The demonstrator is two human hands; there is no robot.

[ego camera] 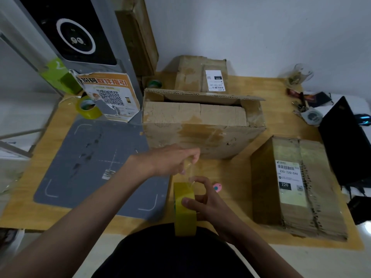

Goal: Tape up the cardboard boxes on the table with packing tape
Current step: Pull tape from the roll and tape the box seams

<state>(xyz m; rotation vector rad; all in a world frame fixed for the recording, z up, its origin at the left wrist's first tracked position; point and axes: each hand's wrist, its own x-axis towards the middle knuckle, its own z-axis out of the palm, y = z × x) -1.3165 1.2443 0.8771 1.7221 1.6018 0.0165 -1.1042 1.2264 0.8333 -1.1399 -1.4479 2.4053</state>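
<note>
Before open box: right hand grips tape roll; left hand pinches tape end. Risk: slack strip folds, sticks to itself.

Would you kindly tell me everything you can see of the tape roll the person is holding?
The tape roll is a wide ring of yellowish, glossy packing tape, held on edge above the table's near edge. The right hand grips it, thumb across its outer face. A clear strip runs up from its top to the left hand, which pinches the free end in front of the open cardboard box.
</note>
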